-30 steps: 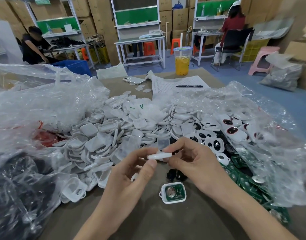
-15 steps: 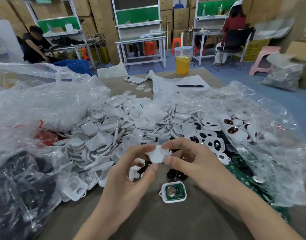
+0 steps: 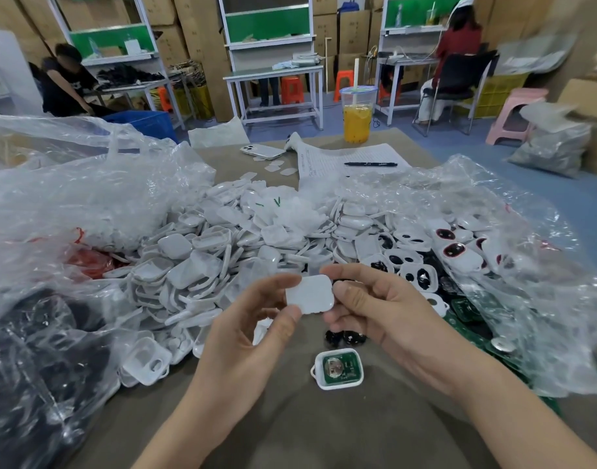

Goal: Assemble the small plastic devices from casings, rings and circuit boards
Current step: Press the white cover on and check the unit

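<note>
Both hands hold one white casing piece (image 3: 310, 294) above the table, its flat face turned toward me. My left hand (image 3: 246, 336) pinches its left edge between thumb and forefinger. My right hand (image 3: 385, 309) pinches its right edge. Below them on the table lies a white casing with a green circuit board and coin cell inside (image 3: 339, 368). A big heap of white casings and rings (image 3: 195, 262) spreads behind the hands. Casings with dark windows (image 3: 454, 250) and green circuit boards (image 3: 466, 308) lie to the right.
Crumpled clear plastic bags (image 3: 70, 198) flank the heap on both sides. Small black parts (image 3: 344, 337) lie just behind the open casing. Farther back are a phone (image 3: 261, 151), a sheet of paper with a pen (image 3: 370, 163) and a cup of orange drink (image 3: 357, 116). People sit at distant benches.
The white casing piece was edge-on between my fingertips; both hands have turned it so its flat face shows, and lifted it slightly.
</note>
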`<state>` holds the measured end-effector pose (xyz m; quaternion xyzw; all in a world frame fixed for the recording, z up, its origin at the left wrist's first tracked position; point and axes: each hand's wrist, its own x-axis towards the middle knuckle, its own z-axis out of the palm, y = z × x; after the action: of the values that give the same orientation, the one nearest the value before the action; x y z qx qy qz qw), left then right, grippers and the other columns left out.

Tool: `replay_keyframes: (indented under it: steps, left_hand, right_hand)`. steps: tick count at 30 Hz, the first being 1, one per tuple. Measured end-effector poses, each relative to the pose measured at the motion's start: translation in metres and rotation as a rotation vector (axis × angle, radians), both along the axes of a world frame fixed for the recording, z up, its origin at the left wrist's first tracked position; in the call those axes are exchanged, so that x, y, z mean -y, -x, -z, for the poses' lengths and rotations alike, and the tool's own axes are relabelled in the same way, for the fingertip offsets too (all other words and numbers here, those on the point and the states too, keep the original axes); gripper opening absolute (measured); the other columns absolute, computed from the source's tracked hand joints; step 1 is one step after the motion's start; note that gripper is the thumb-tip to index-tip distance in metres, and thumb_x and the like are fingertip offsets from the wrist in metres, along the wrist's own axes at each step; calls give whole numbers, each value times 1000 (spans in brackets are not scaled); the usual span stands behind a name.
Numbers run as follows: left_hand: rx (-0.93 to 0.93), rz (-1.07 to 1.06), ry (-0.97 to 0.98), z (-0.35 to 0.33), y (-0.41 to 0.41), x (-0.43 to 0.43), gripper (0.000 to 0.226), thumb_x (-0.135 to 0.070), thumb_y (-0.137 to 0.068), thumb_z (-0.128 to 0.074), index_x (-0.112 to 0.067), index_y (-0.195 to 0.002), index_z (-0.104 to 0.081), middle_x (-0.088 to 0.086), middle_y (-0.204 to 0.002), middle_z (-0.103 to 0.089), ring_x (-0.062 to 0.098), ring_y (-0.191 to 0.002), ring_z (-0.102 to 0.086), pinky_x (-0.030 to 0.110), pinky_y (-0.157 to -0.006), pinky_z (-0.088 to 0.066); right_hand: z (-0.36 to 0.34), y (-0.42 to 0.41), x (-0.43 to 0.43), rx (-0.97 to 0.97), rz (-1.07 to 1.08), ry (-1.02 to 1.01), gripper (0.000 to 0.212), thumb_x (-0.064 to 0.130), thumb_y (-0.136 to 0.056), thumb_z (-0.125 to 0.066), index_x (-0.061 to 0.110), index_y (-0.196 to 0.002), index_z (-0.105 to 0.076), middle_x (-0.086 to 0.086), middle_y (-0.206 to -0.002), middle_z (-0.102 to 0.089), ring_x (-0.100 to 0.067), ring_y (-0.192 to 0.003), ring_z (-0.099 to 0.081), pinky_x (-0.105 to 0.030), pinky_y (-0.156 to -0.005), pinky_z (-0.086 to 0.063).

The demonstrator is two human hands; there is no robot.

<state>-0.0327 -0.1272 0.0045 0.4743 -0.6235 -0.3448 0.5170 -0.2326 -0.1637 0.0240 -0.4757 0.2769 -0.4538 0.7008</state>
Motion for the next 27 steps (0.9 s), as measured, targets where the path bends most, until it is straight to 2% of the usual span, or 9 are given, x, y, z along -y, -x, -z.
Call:
replay_keyframes:
  steps: [6, 8, 11, 14, 17, 20, 23, 25, 27]
  left_hand:
    - [-6, 9, 11, 0, 1, -1, 37, -46, -82, -69, -39, -118, -66, 1, -99, -69, 13, -90, -65, 39, -83, -54]
    - [9, 6, 20, 0, 1, -1, 36, -46, -81, -68, -41, -116, -66, -1, -94, -67, 12, -88, -64, 33, -83, -54]
    - [19, -8, 22, -1, 3, -2, 32, -50, -81, -66, -41, -111, -66, -5, -87, -66, 10, -84, -63, 21, -77, -50]
    - [-31, 24, -13, -2, 6, -3, 26, -52, -81, -66, -37, -103, -65, 0, -82, -72, 20, -80, -65, 30, -76, -49]
    - [-86, 81, -68, -5, 7, -4, 25, -51, -80, -68, -41, -103, -63, 2, -81, -76, 15, -76, -69, 20, -73, -50]
    - [-121, 117, -95, -7, 9, -4, 21, -45, -81, -72, -34, -97, -66, 5, -84, -78, 14, -77, -72, 17, -77, -53]
    - [-162, 118, -127, -6, 11, -4, 19, -34, -87, -75, -21, -92, -62, 8, -85, -78, 19, -79, -75, 16, -76, -53]
    - [-140, 133, -133, -5, 10, -5, 27, -37, -88, -76, -17, -91, -59, 7, -84, -77, 20, -82, -75, 16, -75, -52]
    - [-81, 141, -120, -5, 10, -6, 26, -47, -83, -72, -24, -88, -61, 6, -85, -75, 22, -85, -72, 21, -79, -53]
  right_hand:
    - [1, 2, 2, 15, -60, -39, 24, 22, -81, -75, 21, -106, -78, -4, -82, -73, -13, -72, -70, -22, -71, -57]
    - [2, 2, 2, -24, -41, -21, 23, 17, -85, -72, 21, -106, -78, -2, -80, -69, -13, -72, -68, -22, -73, -56]
    - [2, 3, 1, -93, 4, 29, 28, 25, -84, -75, 21, -112, -76, -6, -87, -63, -13, -76, -62, -22, -77, -54]
    - [2, 3, 0, -127, 21, 60, 34, 35, -82, -75, 22, -114, -76, -10, -102, -69, -19, -86, -62, -25, -82, -55]
    - [2, 1, -1, -116, 22, 62, 33, 36, -82, -78, 23, -113, -76, -6, -104, -76, -18, -88, -69, -27, -81, -57]
    - [0, 2, -2, -102, 1, 73, 36, 36, -82, -81, 26, -116, -75, -5, -109, -77, -20, -97, -73, -29, -84, -58]
    - [-1, 2, -5, -172, -31, 116, 36, 27, -88, -76, 33, -123, -70, -1, -113, -75, -18, -103, -71, -31, -94, -56]
    - [1, -1, -5, -184, -7, 113, 36, 25, -87, -76, 34, -122, -70, -1, -109, -76, -18, -100, -71, -35, -98, -55]
    - [1, -2, -5, -142, 33, 81, 32, 25, -83, -77, 30, -115, -73, -2, -104, -77, -19, -95, -71, -36, -93, -56]
